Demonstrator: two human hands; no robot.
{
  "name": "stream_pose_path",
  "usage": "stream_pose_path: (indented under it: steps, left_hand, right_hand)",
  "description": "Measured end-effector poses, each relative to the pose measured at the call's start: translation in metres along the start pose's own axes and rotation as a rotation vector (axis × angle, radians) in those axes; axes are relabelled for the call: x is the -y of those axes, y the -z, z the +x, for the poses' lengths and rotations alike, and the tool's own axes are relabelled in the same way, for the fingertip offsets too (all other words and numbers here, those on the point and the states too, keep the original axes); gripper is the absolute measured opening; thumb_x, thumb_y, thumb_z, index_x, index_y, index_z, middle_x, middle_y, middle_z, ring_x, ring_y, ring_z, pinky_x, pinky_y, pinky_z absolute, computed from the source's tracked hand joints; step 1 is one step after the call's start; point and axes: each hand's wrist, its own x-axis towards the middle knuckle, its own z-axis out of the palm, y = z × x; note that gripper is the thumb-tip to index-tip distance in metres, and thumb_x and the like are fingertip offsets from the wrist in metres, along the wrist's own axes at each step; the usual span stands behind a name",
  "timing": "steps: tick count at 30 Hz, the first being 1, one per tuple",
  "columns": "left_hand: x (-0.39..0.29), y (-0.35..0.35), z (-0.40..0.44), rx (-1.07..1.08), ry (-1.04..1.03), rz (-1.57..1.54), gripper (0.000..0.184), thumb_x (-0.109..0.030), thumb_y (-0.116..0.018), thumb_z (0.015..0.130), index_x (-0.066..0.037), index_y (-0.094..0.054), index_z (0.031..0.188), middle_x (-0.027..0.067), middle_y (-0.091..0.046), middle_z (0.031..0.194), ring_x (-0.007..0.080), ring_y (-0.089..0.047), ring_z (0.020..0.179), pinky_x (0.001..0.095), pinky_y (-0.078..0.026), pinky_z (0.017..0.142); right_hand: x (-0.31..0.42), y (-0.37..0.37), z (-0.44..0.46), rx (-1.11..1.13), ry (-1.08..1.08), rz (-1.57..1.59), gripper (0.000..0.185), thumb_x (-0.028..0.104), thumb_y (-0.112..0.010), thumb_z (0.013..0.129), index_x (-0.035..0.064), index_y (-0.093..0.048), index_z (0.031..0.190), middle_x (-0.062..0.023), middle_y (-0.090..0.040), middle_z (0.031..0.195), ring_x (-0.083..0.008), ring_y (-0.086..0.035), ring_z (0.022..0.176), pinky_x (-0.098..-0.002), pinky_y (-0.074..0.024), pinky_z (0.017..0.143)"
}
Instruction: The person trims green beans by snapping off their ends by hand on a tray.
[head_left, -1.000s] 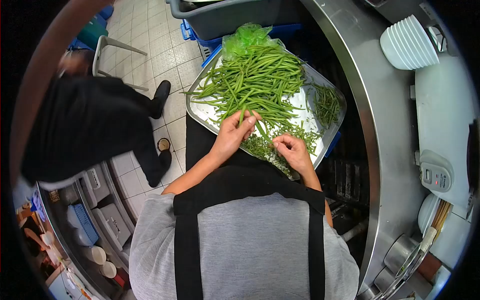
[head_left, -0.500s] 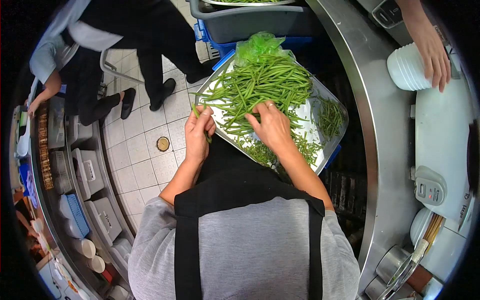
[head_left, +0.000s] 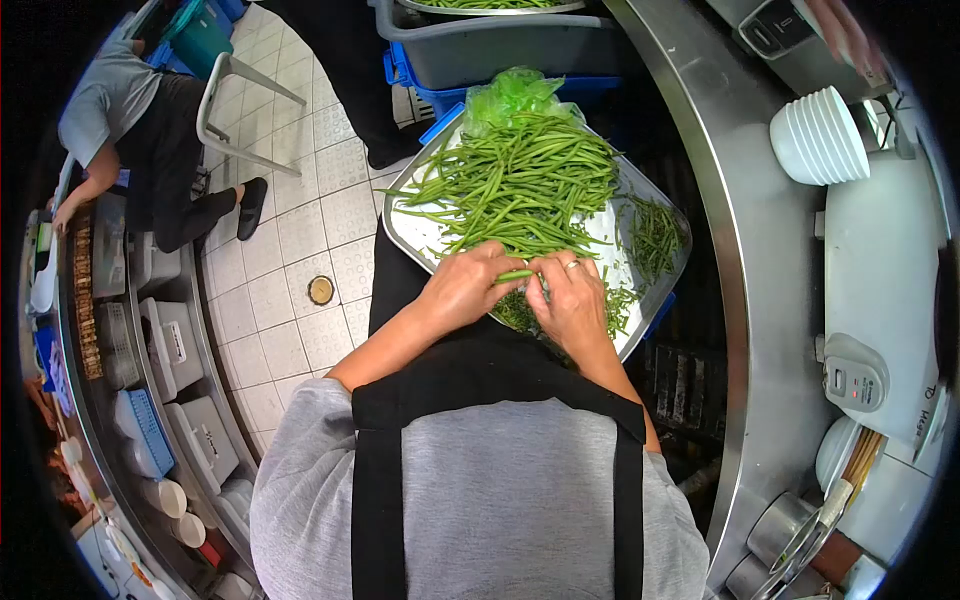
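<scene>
My left hand (head_left: 466,288) is closed around a green bean (head_left: 514,275), which sticks out sideways toward the other hand. Its end meets the pinched fingertips of my right hand (head_left: 572,302), a ring on one finger. Both hands are over the near edge of a metal tray (head_left: 404,232). A large heap of long green beans (head_left: 525,175) fills the tray's middle. Small trimmed bean ends (head_left: 516,312) lie under and beside my hands, partly hidden. Thin dark green pieces (head_left: 655,238) form a separate pile at the tray's right side.
A green plastic bag (head_left: 515,98) lies at the heap's far end. Behind stands a grey tub (head_left: 510,55). On the steel counter (head_left: 785,330) at right are stacked white bowls (head_left: 818,137). Another person (head_left: 125,130) bends at the left shelves, near a stool (head_left: 245,120).
My left hand has moved right over the tray, and my right hand has come down from the heap to meet it. A co-worker's hand has left the bowls; another person has stepped away.
</scene>
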Motion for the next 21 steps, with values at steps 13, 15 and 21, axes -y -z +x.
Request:
stream_pose_path:
  steps: [13, 15, 21]
  left_hand:
    - [0.0, -0.002, -0.005, -0.057, 0.336, -0.603, 0.024, -0.024, -0.063, 0.093, -0.001, -0.07, 0.094, 0.0032, -0.058, 0.07, 0.0131, -0.054, 0.066, 0.0296, -0.045, 0.063]
    - [0.003, -0.002, -0.004, -0.14, 0.403, -0.769, 0.026, -0.026, -0.06, 0.095, -0.002, -0.069, 0.094, -0.0047, -0.052, 0.065, 0.0051, -0.045, 0.06, 0.0236, -0.037, 0.054]
    - [0.0, 0.012, -0.002, -0.258, 0.461, -0.91, 0.026, -0.028, -0.059, 0.097, -0.003, -0.068, 0.097, -0.0069, -0.045, 0.06, 0.0025, -0.037, 0.052, 0.0203, -0.028, 0.048]
  right_hand:
    - [-0.037, -0.004, -0.02, 0.005, -0.559, 0.906, 0.022, 0.003, -0.06, 0.089, 0.0035, -0.06, 0.111, 0.0017, -0.056, 0.084, -0.0052, -0.052, 0.073, -0.0204, -0.042, 0.062]
    - [-0.029, -0.004, -0.02, 0.141, -0.372, 0.654, 0.019, 0.01, -0.062, 0.088, 0.0042, -0.067, 0.106, -0.0044, -0.059, 0.088, -0.0146, -0.055, 0.072, -0.0269, -0.0454, 0.068]
    - [-0.024, -0.01, -0.029, 0.492, -0.394, 0.704, 0.016, 0.015, -0.064, 0.089, 0.0006, -0.068, 0.094, -0.0044, -0.061, 0.079, -0.0144, -0.055, 0.072, -0.0296, -0.0442, 0.065]
